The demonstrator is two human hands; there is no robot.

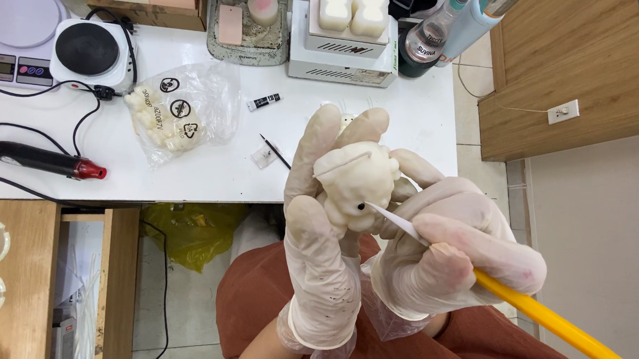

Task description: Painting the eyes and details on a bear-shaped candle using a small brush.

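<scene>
Left hand [321, 224] grips a cream animal-shaped figurine [355, 177]; right hand [449, 245] pinches a yellow-handled brush [488, 284], tip on a black dot, its end cut off.

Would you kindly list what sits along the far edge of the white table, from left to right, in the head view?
Scale → hot plate → metal tray → white box with two moulds on top → pump bottles.

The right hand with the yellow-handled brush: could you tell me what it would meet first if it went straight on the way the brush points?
The right hand would meet the cream figurine first; the brush tip already sits against it.
</scene>
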